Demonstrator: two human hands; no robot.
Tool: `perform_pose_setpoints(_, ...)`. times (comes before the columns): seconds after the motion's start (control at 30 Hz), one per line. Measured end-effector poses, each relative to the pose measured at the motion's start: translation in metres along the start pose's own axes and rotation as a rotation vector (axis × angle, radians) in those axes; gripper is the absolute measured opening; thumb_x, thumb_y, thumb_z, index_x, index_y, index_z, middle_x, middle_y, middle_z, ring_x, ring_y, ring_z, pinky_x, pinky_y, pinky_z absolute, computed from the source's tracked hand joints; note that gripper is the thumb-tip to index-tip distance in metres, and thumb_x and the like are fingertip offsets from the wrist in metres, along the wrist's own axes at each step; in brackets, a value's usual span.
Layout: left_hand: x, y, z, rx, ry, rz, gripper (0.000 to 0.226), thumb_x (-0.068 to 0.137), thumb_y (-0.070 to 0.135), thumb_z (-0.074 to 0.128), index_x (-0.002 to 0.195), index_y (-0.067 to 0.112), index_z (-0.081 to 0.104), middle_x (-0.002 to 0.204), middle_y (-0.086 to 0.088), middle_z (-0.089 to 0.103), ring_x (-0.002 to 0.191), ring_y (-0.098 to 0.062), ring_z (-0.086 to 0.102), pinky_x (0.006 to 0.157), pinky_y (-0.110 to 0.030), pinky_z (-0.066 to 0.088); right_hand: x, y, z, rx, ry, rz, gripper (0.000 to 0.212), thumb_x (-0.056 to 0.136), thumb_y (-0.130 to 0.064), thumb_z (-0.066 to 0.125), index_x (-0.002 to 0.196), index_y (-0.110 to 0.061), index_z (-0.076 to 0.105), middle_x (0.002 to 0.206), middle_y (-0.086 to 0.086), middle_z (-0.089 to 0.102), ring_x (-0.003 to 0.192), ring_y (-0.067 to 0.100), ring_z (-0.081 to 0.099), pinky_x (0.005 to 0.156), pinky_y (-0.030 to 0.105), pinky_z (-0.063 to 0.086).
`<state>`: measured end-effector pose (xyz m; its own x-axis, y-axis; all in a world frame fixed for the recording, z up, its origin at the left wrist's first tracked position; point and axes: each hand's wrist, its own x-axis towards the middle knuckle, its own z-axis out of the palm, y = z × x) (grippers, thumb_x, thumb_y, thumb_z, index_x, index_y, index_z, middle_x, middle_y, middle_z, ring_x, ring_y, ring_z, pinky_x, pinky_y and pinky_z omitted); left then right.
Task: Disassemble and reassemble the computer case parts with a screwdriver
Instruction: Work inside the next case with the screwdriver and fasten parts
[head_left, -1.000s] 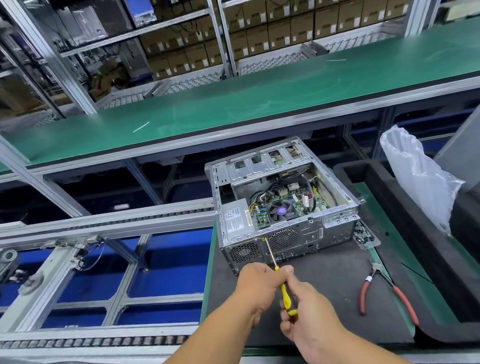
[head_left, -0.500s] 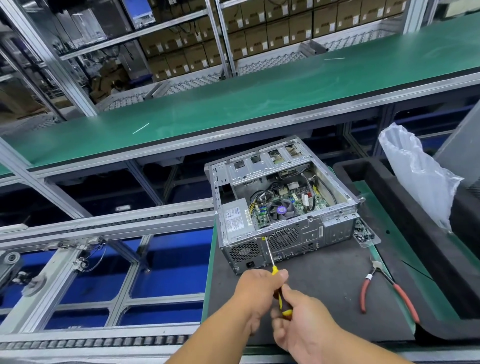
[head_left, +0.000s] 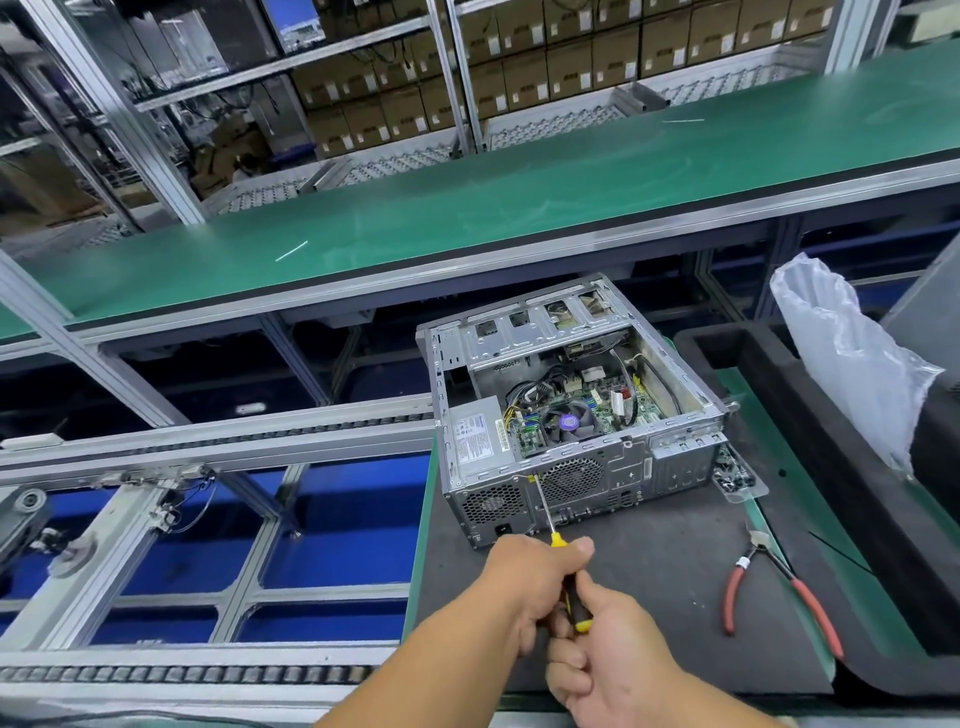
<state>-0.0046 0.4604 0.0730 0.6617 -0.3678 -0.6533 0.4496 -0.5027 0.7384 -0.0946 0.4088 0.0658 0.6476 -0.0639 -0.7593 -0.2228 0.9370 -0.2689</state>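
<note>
An open silver computer case (head_left: 571, 405) lies on its side on a dark mat (head_left: 665, 582), its rear panel toward me and its motherboard, fan and power supply exposed. A yellow-and-black screwdriver (head_left: 574, 603) points at the rear panel's upper edge, between the two vent grilles. My left hand (head_left: 530, 577) grips the front of the handle near the shaft. My right hand (head_left: 602, 654) grips the back of the handle.
Red-handled pliers (head_left: 769, 587) lie on the mat to the right. A small tray of parts (head_left: 735, 475) sits by the case's right corner. A clear plastic bag (head_left: 852, 358) stands on black foam. A green conveyor belt (head_left: 519, 192) runs behind; roller rails (head_left: 208, 441) lie left.
My right hand has shifted on the handle, turning the screwdriver, while the tip stays at the same spot on the rear panel. My left hand has barely moved.
</note>
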Motion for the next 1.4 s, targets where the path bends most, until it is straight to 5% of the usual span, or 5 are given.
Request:
perform_pose_setpoints(0.23,-0.004,-0.009,-0.011,-0.064,-0.185,0.029,0.031,0.105,0.032,0.052,0.090,0.012,0.071,0.054,0.000,0.050,0.046,-0.013,0.048,0.050,-0.024,0.035,0.008,0.000,0.000,0.133,0.024,-0.064,0.035,0.110,-0.035,0.045,0.087,-0.014,0.062,0.057,0.004,0.032,0.037,0.011,0.020,0.035,0.015,0.016)
perform_pose_setpoints(0.43,-0.005,-0.005,-0.004,0.062,-0.012,0.086,0.047,0.087,0.041,0.078,0.056,0.021,0.049,0.055,-0.008,0.055,0.043,-0.019,0.047,0.044,-0.021,0.038,0.015,0.002,0.006,0.051,0.103,-0.111,0.050,0.107,-0.047,0.049,0.075,-0.009,0.055,0.055,0.003,0.034,0.038,0.012,0.022,0.036,0.017,0.016)
perform_pose_setpoints(0.63,-0.009,-0.007,-0.012,-0.012,-0.176,0.081,0.030,0.103,0.032,0.057,0.082,0.013,0.068,0.058,-0.002,0.055,0.049,-0.013,0.047,0.047,-0.023,0.040,0.017,0.003,0.012,0.074,0.146,-0.153,0.045,0.110,-0.041,0.043,0.085,-0.008,0.063,0.052,0.004,0.034,0.037,0.013,0.022,0.040,0.017,0.017)
perform_pose_setpoints(0.83,-0.006,-0.007,-0.007,0.022,0.015,0.036,0.049,0.083,0.039,0.084,0.058,0.020,0.045,0.052,-0.003,0.049,0.043,-0.017,0.041,0.045,-0.020,0.035,0.021,0.006,0.017,-0.004,0.216,-0.181,0.055,0.110,-0.050,0.037,0.096,-0.003,0.063,0.047,0.002,0.038,0.033,0.013,0.025,0.039,0.017,0.018)
perform_pose_setpoints(1.4,-0.008,-0.008,-0.024,-0.013,-0.170,0.091,0.029,0.097,0.035,0.063,0.082,0.014,0.077,0.073,-0.007,0.060,0.052,-0.012,0.053,0.045,-0.019,0.045,0.014,-0.004,0.030,0.129,0.192,-0.110,0.065,0.103,-0.067,0.037,0.074,-0.012,0.058,0.053,0.002,0.038,0.041,0.011,0.020,0.037,0.015,0.014)
